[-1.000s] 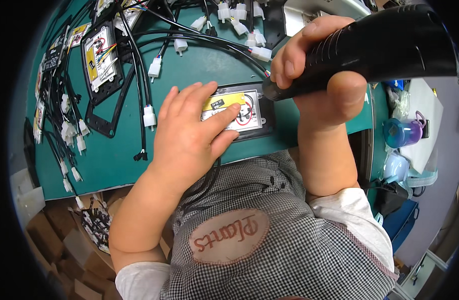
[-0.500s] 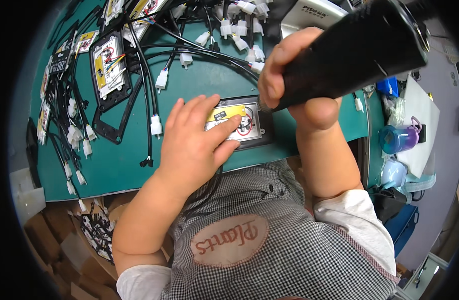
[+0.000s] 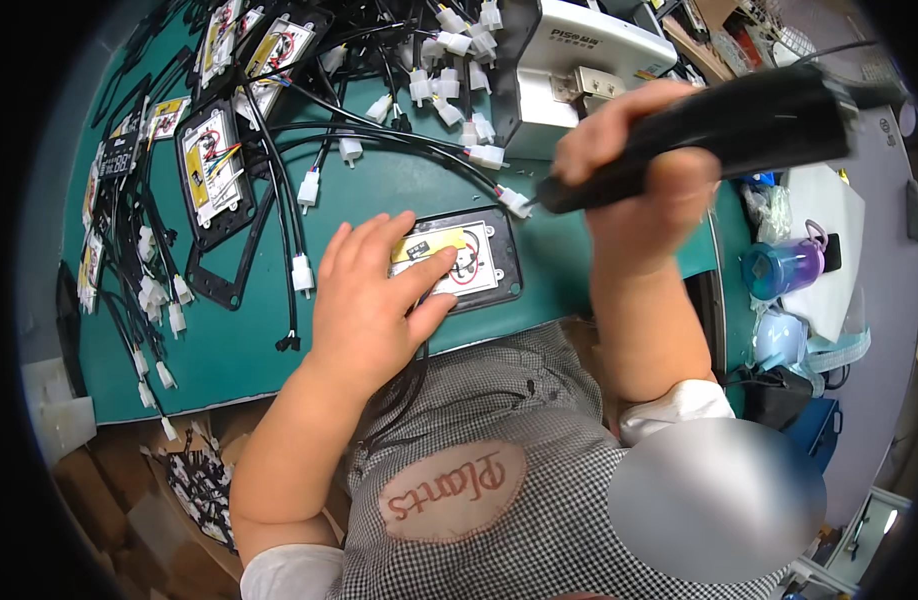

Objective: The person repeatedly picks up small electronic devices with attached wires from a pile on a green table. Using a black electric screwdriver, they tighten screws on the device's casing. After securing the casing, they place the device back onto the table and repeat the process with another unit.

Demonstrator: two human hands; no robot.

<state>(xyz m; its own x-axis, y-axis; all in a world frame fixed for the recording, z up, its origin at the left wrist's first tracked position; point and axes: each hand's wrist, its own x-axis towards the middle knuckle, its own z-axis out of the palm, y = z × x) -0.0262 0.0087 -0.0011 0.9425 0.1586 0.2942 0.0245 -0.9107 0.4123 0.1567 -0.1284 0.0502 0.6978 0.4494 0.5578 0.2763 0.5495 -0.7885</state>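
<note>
My left hand point(image 3: 374, 290) lies with fingers spread over the left part of a flat black rectangular housing point(image 3: 510, 270) on the table. Inside it sits a white plate point(image 3: 487, 268) with a yellow label point(image 3: 434, 246) and a looped red wire; my fingers cover part of these. My right hand point(image 3: 644, 170) is wrapped around a black electric screwdriver point(image 3: 749, 125). The tool's tip points left, just beyond the housing's upper right corner and near a white connector plug point(image 3: 515, 201). Whether a screw sits on the tip cannot be made out.
Black cables with white plugs point(image 3: 445, 84) crowd the far side of the green table point(image 3: 379, 180). More housings point(image 3: 211, 170) lie at the left. A white metal machine point(image 3: 604, 40) stands at the far right, and a blue-purple bottle point(image 3: 784, 265) beside the table.
The screwdriver in my right hand has come off the housing's right edge, exposing its corner. My left hand stays on the housing. The view has shifted, showing more of the white machine.
</note>
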